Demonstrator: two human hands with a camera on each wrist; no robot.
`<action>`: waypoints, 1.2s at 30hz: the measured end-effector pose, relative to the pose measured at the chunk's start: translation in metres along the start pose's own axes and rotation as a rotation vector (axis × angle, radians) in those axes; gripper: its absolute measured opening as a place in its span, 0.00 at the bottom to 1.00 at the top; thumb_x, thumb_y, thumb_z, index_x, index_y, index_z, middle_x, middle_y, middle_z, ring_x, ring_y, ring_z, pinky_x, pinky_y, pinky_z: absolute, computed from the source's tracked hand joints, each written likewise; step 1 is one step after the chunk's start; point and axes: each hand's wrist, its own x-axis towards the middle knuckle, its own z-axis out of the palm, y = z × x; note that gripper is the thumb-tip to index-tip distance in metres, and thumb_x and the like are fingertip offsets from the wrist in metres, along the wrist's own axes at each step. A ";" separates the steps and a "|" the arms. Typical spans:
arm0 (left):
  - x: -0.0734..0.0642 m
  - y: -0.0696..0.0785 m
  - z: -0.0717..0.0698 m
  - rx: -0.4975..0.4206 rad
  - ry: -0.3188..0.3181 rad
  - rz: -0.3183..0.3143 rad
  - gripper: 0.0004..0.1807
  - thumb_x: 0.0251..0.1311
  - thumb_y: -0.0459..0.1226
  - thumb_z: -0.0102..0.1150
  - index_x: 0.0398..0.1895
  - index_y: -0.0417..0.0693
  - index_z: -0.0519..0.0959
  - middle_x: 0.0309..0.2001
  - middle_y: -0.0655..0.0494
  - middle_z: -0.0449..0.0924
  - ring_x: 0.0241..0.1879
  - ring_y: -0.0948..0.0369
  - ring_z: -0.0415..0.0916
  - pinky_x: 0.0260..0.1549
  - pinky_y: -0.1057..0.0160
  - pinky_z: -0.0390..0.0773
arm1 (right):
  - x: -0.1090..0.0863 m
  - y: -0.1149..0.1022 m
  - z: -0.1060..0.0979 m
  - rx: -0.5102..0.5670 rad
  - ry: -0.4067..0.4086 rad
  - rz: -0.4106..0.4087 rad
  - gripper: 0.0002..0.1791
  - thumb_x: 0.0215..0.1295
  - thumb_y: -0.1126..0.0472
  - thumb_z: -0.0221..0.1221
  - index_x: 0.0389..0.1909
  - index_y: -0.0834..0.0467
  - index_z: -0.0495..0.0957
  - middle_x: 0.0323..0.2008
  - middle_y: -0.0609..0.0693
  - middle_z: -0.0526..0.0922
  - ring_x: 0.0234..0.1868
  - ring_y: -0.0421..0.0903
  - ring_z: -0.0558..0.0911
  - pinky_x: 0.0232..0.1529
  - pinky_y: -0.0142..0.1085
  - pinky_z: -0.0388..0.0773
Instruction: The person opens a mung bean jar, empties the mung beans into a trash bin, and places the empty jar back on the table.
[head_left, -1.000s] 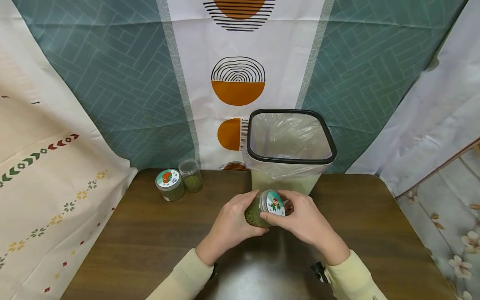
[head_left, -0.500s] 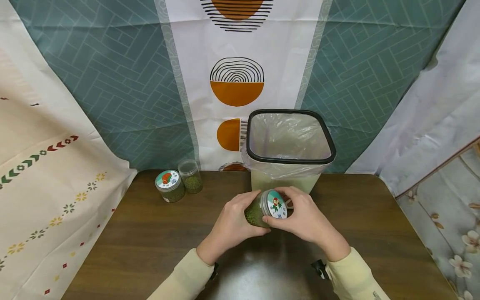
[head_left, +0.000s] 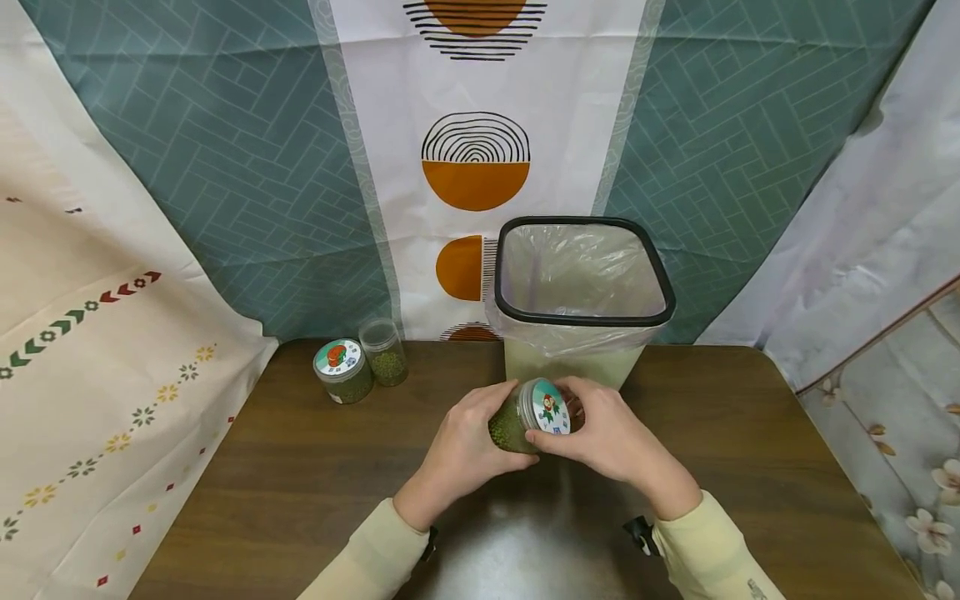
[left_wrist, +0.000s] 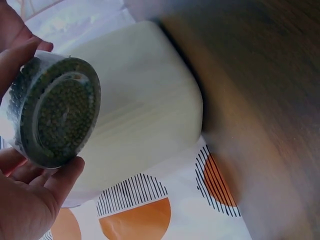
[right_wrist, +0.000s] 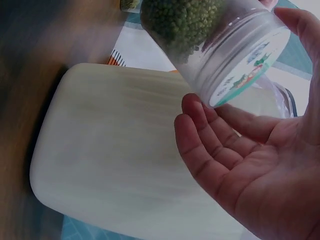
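A clear plastic jar (head_left: 510, 428) partly filled with green beans is held tilted above the table, its lid facing right. My left hand (head_left: 459, 442) grips the jar's body; the left wrist view shows the round base (left_wrist: 67, 117) between thumb and fingers. At the other end, my right hand (head_left: 613, 435) holds the lid (head_left: 552, 407), which has a teal and white picture label. Thumb and fingertips sit at the lid's rim in the right wrist view, and the lid (right_wrist: 252, 70) is on the jar. Some right fingers are hidden behind it in the head view.
Just behind the hands stands a pale bin (head_left: 570, 360) with a black rim and clear liner. At the back left of the wooden table (head_left: 300, 483) are a lidded jar (head_left: 345, 385) and a lidless-looking jar of green beans (head_left: 388, 363). Patterned cloths hang around.
Both hands keep hold of the jar and its lid. The right fingers shift slightly around the lid's rim; the jar stays in nearly the same place.
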 end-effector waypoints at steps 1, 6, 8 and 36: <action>0.000 0.000 0.000 0.001 0.001 0.000 0.48 0.29 0.54 0.76 0.61 0.54 0.71 0.57 0.65 0.74 0.56 0.67 0.72 0.53 0.65 0.76 | 0.000 0.000 0.000 -0.006 0.000 -0.014 0.38 0.39 0.28 0.65 0.50 0.45 0.72 0.37 0.37 0.78 0.34 0.37 0.79 0.34 0.29 0.77; 0.000 -0.001 0.000 0.003 0.005 -0.010 0.48 0.29 0.55 0.76 0.61 0.53 0.71 0.57 0.65 0.74 0.55 0.66 0.72 0.52 0.64 0.77 | 0.001 -0.001 0.001 -0.044 0.023 -0.011 0.41 0.38 0.25 0.62 0.52 0.44 0.72 0.38 0.36 0.78 0.35 0.36 0.78 0.35 0.29 0.77; 0.000 -0.001 0.000 0.001 0.006 -0.013 0.48 0.29 0.55 0.76 0.62 0.53 0.71 0.57 0.65 0.74 0.55 0.66 0.72 0.52 0.64 0.77 | 0.002 -0.002 0.002 -0.048 0.040 0.022 0.40 0.38 0.24 0.60 0.49 0.45 0.73 0.35 0.37 0.78 0.34 0.36 0.77 0.33 0.30 0.76; 0.001 -0.002 0.007 -0.006 -0.004 -0.013 0.48 0.30 0.55 0.76 0.62 0.53 0.70 0.58 0.65 0.74 0.57 0.65 0.71 0.53 0.62 0.76 | 0.004 0.001 0.004 -0.054 0.071 -0.044 0.43 0.40 0.27 0.62 0.57 0.45 0.70 0.50 0.37 0.74 0.39 0.37 0.76 0.39 0.32 0.78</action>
